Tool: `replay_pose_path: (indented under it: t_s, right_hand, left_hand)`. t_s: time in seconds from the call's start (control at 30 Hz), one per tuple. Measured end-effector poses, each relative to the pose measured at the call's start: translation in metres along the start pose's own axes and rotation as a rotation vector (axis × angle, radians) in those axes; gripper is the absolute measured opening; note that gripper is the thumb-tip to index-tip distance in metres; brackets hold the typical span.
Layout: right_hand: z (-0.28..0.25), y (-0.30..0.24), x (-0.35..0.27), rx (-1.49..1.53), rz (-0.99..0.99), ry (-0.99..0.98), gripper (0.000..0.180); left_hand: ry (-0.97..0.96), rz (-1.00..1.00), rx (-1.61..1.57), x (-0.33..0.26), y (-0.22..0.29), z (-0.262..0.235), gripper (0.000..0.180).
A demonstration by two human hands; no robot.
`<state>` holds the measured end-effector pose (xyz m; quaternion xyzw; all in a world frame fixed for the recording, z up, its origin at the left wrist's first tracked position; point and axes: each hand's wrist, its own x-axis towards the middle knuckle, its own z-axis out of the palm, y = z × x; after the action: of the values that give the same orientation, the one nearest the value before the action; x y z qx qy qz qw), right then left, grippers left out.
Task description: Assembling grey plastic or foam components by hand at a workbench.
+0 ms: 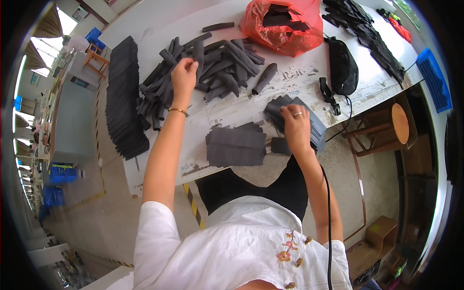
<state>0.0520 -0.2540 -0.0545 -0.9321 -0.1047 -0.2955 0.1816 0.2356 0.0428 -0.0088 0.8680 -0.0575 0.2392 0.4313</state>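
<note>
My left hand [184,79] is over a loose heap of dark grey rolled fabric pieces [232,60]. Its thumb and fingers close on one roll [198,50] that stands up from the heap. To the right, my right hand [297,126] rests on a fanned stack of dark grey fabric pieces [314,126], its fingers bent and pinched at the upper pieces. Between my arms, near the table's front edge, lies a flat stack of dark rectangular pieces [236,146]. A small dark piece [279,145] pokes out beside it, partly hidden by my right hand.
A long row of stacked dark pieces [124,96] lines the left of the white table [193,166]. At the back are a red plastic bag [282,29] of dark pieces, a black pouch [342,65] and another dark pile [362,34]. A wooden stool [398,123] stands right.
</note>
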Motion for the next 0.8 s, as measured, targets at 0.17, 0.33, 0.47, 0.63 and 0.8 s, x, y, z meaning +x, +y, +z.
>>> replay_pose_path:
  t_s: [0.17, 0.33, 0.47, 0.63, 0.8]
  right_hand:
    - [-0.018, -0.031, 0.035, 0.264, 0.018, 0.270, 0.032]
    - [-0.012, -0.056, 0.032, 0.753, 0.394, 0.256, 0.033]
    - [-0.020, -0.068, 0.032, 0.812, 0.500, 0.134, 0.033]
    - [-0.041, -0.066, 0.032, 1.098, 0.590, 0.014, 0.033]
    - [-0.057, -0.072, 0.019, 1.476, 0.617, -0.136, 0.016]
  left_hand:
    - [-0.074, -0.405, -0.726, -0.029, 0.003, -0.029, 0.024]
    - [-0.094, -0.644, -1.035, -0.071, 0.015, -0.035, 0.033]
    - [-0.089, -0.795, -1.293, -0.097, 0.028, -0.034, 0.038]
    - [-0.229, -0.852, -1.404, -0.124, 0.080, -0.031, 0.030]
    - [-0.571, -0.735, -1.774, -0.150, 0.107, -0.028, 0.042]
